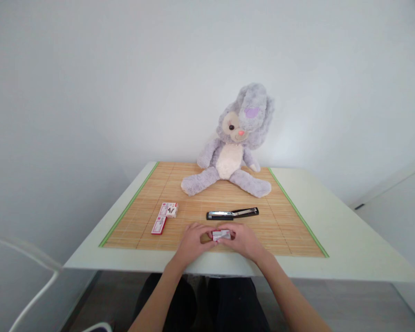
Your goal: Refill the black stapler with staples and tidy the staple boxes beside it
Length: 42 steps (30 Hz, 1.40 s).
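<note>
White table (pixel 349 240), bamboo mat (pixel 193 193) covering its middle. Grey plush rabbit (pixel 233 147) sits at the mat's 12 o'clock, against the wall. Black stapler (pixel 232 213) lies opened flat at mat centre. Two red-white staple boxes (pixel 165 216) at 9 o'clock of the stapler, touching each other. At 6 o'clock, near edge: left hand (pixel 192 242) and right hand (pixel 244 240), fingers curled, pinching a small staple box (pixel 222 235) between them.
</note>
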### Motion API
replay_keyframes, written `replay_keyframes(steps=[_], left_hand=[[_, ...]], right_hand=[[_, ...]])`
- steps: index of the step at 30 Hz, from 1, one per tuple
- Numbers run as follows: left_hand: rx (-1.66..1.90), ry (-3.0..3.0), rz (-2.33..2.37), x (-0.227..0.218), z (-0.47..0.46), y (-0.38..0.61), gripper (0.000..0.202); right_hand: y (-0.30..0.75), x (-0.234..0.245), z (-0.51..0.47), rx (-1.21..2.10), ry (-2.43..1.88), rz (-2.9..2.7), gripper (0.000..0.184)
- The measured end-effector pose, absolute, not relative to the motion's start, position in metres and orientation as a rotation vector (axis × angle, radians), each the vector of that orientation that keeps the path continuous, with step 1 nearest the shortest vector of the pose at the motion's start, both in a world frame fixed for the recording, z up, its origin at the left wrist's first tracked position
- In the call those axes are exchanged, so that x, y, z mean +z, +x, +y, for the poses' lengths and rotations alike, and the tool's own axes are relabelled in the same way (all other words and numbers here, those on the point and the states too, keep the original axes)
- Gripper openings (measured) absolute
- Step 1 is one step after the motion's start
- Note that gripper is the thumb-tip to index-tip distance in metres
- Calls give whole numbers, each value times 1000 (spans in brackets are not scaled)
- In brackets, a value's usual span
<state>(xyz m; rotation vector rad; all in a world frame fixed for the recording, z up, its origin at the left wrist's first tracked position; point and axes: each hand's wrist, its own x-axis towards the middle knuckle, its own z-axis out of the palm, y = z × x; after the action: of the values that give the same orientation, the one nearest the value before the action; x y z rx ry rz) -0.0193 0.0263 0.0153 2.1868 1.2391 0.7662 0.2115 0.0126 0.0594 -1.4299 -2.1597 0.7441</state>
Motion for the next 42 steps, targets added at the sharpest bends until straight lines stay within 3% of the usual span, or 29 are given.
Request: replay_keyframes(steps=[8,13,18,42], left_hand=[[909,1879,1308,7,48,-29,45],[1001,2086,1552,9,78,-24,54],[860,2188,1512,6,84,-18,31],[855,2234,1409,2,59,-17,34]], right_hand=[[207,50,16,644,-1500,-2176,21],[212,49,18,532,-1522,-2177,23],[222,56,26,465,-1568,-2126,27],[220,59,42,438,-1580,-2246,27]])
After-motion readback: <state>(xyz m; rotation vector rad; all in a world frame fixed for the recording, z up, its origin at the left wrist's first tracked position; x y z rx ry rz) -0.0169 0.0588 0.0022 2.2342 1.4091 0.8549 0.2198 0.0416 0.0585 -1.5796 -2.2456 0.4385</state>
